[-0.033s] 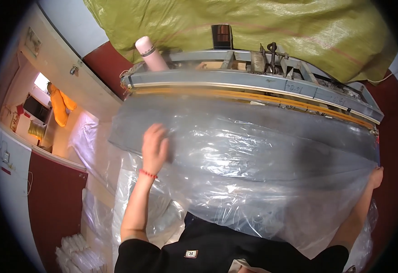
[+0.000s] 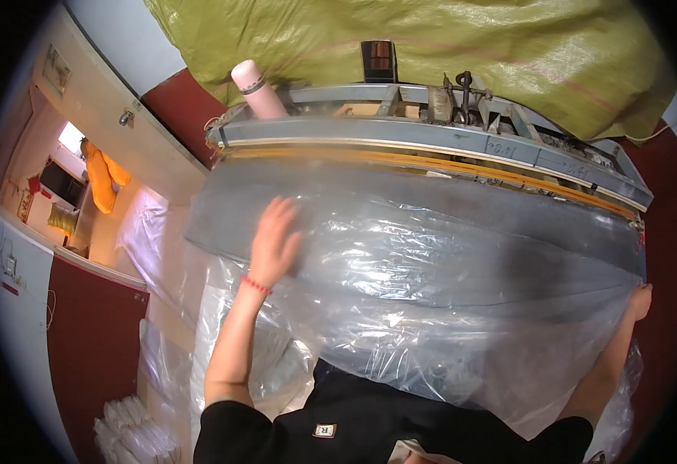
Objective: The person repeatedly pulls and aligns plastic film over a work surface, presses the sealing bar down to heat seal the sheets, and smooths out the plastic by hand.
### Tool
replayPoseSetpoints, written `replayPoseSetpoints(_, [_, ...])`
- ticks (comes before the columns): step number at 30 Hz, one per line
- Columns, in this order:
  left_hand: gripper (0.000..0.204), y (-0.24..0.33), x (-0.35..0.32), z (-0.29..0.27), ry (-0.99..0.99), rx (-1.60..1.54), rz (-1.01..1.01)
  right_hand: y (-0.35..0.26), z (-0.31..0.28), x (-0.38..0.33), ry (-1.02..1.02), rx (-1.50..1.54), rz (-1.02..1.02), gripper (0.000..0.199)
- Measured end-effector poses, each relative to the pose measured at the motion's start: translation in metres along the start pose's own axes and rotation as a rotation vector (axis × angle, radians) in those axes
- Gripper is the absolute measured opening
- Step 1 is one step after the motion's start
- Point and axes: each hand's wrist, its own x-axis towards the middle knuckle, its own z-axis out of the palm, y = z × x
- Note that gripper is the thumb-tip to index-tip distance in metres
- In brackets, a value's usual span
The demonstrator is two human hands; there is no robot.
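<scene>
both hands at a clear plastic sheet (image 2: 408, 255), its far edge lost in haze.
the sheet lies across the work surface between the grey metal frame (image 2: 431, 137) and the person's black shirt (image 2: 400, 417). the left hand (image 2: 274, 243), motion-blurred, is open with fingers loosely spread over the sheet's left part; whether it touches cannot be told. the right hand (image 2: 642, 300) pinches the right edge where creases gather, fingertips hard to make out. the pink bottle's (image 2: 257, 89) base is hidden behind the frame.
</scene>
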Motion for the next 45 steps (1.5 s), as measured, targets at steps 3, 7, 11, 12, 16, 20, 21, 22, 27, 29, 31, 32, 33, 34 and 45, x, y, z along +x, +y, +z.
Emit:
replayPoseSetpoints(3, [0.058, -0.008, 0.012, 0.024, -0.324, 0.057, 0.043, -0.007, 0.002, -0.004, -0.015, 0.017, 0.007, 0.03])
replayPoseSetpoints(7, [0.06, 0.001, -0.014, 0.026, -0.344, 0.096, -0.044, -0.01, -0.004, -0.01, -0.011, 0.003, 0.023, 0.03])
replayPoseSetpoints(11, [0.048, -0.012, -0.016, 0.032, -0.175, 0.144, 0.043, 0.013, 0.004, 0.007, -0.027, 0.109, 0.028, 0.032])
replayPoseSetpoints(12, [0.048, -0.012, -0.009, 0.032, -0.175, 0.147, 0.039, 0.017, 0.008, 0.011, -0.023, 0.22, 0.035, 0.033])
replayPoseSetpoints(16, [0.017, -0.032, 0.027, 0.053, 0.064, -0.01, -0.158, 0.086, 0.059, 0.074, -0.224, 1.362, 0.047, 0.039])
replayPoseSetpoints(20, [0.018, -0.059, 0.036, 0.064, 0.118, 0.074, -0.285, 0.104, 0.011, 0.065, -0.221, 1.387, 0.053, 0.044])
replayPoseSetpoints(21, [0.02, -0.06, 0.035, 0.064, 0.167, 0.007, -0.308, 0.103, -0.007, 0.06, -0.228, 1.389, 0.122, 0.043])
replayPoseSetpoints(22, [0.025, -0.06, 0.034, 0.063, 0.216, -0.065, -0.327, 0.116, -0.017, 0.065, -0.217, 1.385, 0.123, 0.043])
replayPoseSetpoints(27, [0.021, -0.06, 0.038, 0.06, 0.103, 0.033, -0.293, 0.158, -0.02, 0.083, -0.323, 1.432, 0.083, 0.037])
replayPoseSetpoints(29, [0.015, -0.059, 0.042, 0.056, 0.08, 0.088, -0.261, 0.157, -0.011, 0.096, -0.483, 1.43, -0.041, 0.034])
replayPoseSetpoints(31, [0.009, -0.062, 0.053, 0.058, 0.169, 0.116, -0.235, 0.146, -0.001, 0.113, -0.562, 1.509, 0.052, 0.032])
replayPoseSetpoints(32, [0.008, -0.068, 0.058, 0.056, 0.278, 0.082, -0.245, 0.125, -0.002, 0.126, -0.508, 1.531, 0.214, 0.031])
replayPoseSetpoints(33, [0.011, -0.057, 0.07, 0.05, 0.319, -0.186, -0.393, 0.108, -0.007, 0.121, -0.267, 1.21, 0.056, 0.027])
replayPoseSetpoints(34, [0.011, -0.071, 0.071, 0.045, 0.463, -0.213, -0.369, 0.054, -0.016, 0.094, -0.073, 0.874, -0.09, 0.025])
replayPoseSetpoints(45, [0.019, -0.263, 0.085, 0.093, 0.643, -0.458, -0.593, -0.155, 0.074, 0.017, 0.037, 1.261, -0.196, 0.018])
